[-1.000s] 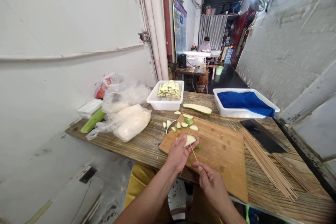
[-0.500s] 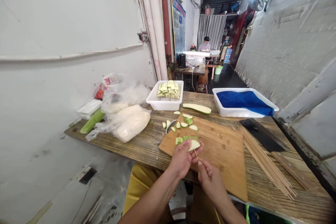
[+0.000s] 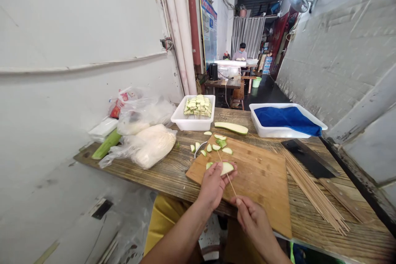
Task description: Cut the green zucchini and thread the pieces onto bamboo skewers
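A pale green-skinned squash slice rests in my left hand, its thumb and fingers closed around it above the cutting board's near edge. Through the slice runs a thin wooden skewer, whose tip sticks out on the far side. My right hand pinches that skewer lower down, just below the slice. Behind my left hand, more cut squash is partly hidden. Several squash pieces lie at the far left of the wooden cutting board, near a curved metal handle or blade I cannot identify.
A white tub holds stacked skewered slices. Beyond the board lies a halved squash. To the right are a bundle of skewers, a cleaver and a tray with blue cloth. Plastic bags sit left. A person sits far back.
The skewer's tip sticks out farther past the slice. My right hand has shifted slightly down and right along the skewer, and more shaft shows between it and the slice.
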Demonstrator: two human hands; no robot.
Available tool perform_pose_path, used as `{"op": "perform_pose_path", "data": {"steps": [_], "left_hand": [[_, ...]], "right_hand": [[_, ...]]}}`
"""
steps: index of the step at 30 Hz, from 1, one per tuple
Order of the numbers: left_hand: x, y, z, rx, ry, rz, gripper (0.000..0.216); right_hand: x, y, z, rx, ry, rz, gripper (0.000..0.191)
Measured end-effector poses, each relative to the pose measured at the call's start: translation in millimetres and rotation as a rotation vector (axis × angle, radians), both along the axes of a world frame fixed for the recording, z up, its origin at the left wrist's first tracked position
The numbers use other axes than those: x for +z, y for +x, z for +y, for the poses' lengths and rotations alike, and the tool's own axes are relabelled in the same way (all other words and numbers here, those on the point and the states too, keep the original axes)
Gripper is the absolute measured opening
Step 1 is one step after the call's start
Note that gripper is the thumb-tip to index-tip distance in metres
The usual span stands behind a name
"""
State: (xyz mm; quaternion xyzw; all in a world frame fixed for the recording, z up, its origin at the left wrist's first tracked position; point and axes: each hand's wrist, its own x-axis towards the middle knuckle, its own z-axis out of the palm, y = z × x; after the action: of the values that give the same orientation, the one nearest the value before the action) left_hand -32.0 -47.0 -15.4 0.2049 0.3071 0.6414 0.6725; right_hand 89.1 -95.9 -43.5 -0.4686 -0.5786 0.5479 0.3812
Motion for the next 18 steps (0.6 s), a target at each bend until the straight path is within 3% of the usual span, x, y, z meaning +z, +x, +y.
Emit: {"op": "perform_pose_path", "data": {"steps": [5,18], "left_hand": [[2.6,2,2,-0.01,-0.02,-0.005,0.019],[5.4,18,4,-0.079,-0.042,0.053,0.022]], "right_hand": [[-5.8,12,-12,-0.04,0.045,-0.069,0.041],[-5.2,17,-12,0.036,-0.014,0.017,0.037]]}}
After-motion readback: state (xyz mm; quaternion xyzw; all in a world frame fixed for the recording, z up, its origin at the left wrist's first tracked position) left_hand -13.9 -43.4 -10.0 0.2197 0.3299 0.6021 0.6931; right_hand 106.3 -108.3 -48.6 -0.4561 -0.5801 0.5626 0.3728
